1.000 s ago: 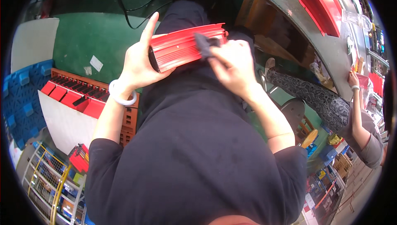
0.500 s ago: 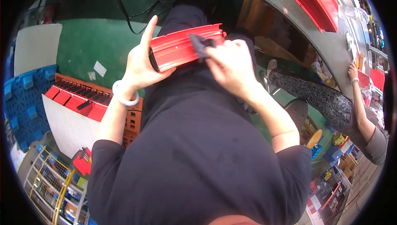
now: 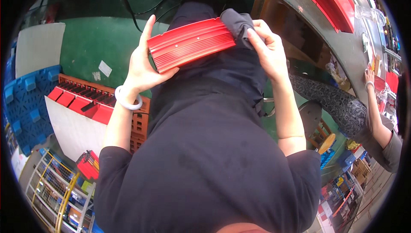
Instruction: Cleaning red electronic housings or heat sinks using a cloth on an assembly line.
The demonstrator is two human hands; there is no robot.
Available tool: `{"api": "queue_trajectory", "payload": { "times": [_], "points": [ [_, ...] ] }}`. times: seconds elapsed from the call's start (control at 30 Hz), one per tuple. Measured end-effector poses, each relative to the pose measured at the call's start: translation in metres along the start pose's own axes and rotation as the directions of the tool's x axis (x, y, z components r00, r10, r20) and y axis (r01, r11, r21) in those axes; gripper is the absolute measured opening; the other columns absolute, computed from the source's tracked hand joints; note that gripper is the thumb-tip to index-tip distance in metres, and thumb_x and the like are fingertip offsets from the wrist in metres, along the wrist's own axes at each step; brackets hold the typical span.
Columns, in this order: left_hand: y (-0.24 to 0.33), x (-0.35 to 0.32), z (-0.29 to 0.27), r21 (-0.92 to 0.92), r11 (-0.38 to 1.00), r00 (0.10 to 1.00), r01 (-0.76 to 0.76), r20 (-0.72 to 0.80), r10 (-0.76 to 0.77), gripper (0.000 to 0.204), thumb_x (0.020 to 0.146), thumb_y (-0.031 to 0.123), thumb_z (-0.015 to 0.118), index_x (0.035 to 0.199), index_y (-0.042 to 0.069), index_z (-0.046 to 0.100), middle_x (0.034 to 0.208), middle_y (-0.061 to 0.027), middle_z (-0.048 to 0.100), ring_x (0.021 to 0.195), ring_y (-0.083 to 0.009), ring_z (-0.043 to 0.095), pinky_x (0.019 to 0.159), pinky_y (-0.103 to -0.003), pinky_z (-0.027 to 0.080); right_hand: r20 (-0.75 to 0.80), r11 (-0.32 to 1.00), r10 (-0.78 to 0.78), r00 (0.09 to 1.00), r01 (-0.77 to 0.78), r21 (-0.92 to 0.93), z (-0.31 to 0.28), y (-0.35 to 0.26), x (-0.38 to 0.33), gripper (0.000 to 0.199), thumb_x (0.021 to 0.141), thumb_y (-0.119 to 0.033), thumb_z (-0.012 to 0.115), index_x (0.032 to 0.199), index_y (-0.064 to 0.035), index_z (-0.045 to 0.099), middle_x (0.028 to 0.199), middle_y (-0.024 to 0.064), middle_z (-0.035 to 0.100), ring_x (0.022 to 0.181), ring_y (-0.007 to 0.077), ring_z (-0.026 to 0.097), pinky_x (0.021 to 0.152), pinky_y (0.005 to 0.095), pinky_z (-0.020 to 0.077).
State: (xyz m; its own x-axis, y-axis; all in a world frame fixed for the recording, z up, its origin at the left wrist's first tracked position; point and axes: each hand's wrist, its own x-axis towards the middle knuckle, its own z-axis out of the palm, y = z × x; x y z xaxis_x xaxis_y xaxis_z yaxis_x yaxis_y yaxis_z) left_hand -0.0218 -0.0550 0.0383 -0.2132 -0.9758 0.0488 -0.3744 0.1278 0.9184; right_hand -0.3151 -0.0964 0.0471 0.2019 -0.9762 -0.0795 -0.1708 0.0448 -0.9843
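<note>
A red ribbed metal housing point(image 3: 190, 44) is held over my lap, tilted with its right end higher. My left hand point(image 3: 147, 68) grips its left end, thumb along the lower edge and a finger stretched up past the upper corner. Pinched in the fingers of my right hand point(image 3: 269, 49) is a dark grey cloth point(image 3: 238, 25), which drapes over the housing's right end and hides that end. Two small light spots show on the ribbed face.
At my left, an orange crate point(image 3: 139, 121) holds a row of similar red housings point(image 3: 81, 103) beside a white board point(image 3: 72, 132) and a blue plastic pallet point(image 3: 30, 104). Another red housing point(image 3: 335, 4) lies on the bench point(image 3: 295, 2) at upper right. A co-worker's hand point(image 3: 369, 77) rests there.
The cloth has slid from the middle of the ribbed face to the right end, my right hand moving right with it. The housing has shifted slightly left.
</note>
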Motion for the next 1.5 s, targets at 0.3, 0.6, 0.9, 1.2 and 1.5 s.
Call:
{"api": "queue_trajectory", "payload": {
  "times": [0.3,0.6,0.9,1.2,1.5],
  "points": [
    [0.004,-0.004,-0.001,0.011,1.0,0.998,0.011,0.058,-0.012,0.111,0.06,0.011,0.078,0.149,0.003,0.012,0.107,-0.0083,0.061,0.097,-0.0178,0.06,0.092,-0.031,0.045,0.175,0.791,-0.258,0.95,0.311,-0.526,0.02,-0.008,-0.013,0.014,0.08,-0.014,0.069,0.087,-0.0018,0.065,0.088,0.0059,0.057,0.087,0.0206,0.052,0.08,0.0313,0.0393],
    [0.011,-0.001,0.005,0.048,0.997,0.998,-0.057,0.017,0.056,0.105,0.061,0.012,0.08,0.146,0.004,0.02,0.099,-0.0143,0.067,0.091,-0.0259,0.067,0.084,-0.033,0.05,0.401,0.651,-0.379,0.834,0.548,-0.526,0.045,-0.019,-0.02,0.022,0.07,-0.014,0.074,0.089,-0.0095,0.063,0.089,0.0045,0.057,0.087,0.0243,0.054,0.081,0.037,0.0366],
    [-0.021,-0.009,-0.022,-0.559,0.791,0.958,0.248,0.022,-0.285,0.078,0.056,0.006,0.084,0.123,0.001,0.046,0.118,-0.0105,0.058,0.112,-0.0219,0.056,0.098,-0.035,0.044,-0.268,0.955,-0.057,0.962,0.131,0.267,-0.012,0.006,0.005,0.02,0.094,-0.01,0.053,0.104,0.0041,0.063,0.104,0.0012,0.061,0.095,0.0078,0.055,0.088,0.0227,0.0414],
    [-0.115,0.004,-0.036,-0.969,0.229,0.995,0.092,0.078,-0.07,0.084,0.059,0.025,0.077,0.131,-0.001,0.045,0.13,-0.0174,0.052,0.119,-0.0347,0.049,0.104,-0.048,0.038,-0.303,0.94,-0.044,0.952,0.143,0.311,0.01,0.009,0.007,0.023,0.089,-0.006,0.061,0.111,0.0003,0.057,0.1,0.0017,0.063,0.093,0.0065,0.057,0.086,0.0231,0.0446],
    [-0.11,0.017,-0.028,-0.994,0.044,0.993,0.097,0.094,-0.072,0.073,0.066,0.019,0.071,0.13,-0.003,0.046,0.129,-0.0189,0.053,0.118,-0.0354,0.052,0.102,-0.05,0.04,-0.284,0.933,-0.101,0.953,0.19,0.305,0.011,-0.007,0.01,0.018,0.091,-0.008,0.058,0.106,0.0014,0.061,0.095,-0.0003,0.063,0.089,0.0047,0.056,0.082,0.0213,0.0449]
  ]
}}
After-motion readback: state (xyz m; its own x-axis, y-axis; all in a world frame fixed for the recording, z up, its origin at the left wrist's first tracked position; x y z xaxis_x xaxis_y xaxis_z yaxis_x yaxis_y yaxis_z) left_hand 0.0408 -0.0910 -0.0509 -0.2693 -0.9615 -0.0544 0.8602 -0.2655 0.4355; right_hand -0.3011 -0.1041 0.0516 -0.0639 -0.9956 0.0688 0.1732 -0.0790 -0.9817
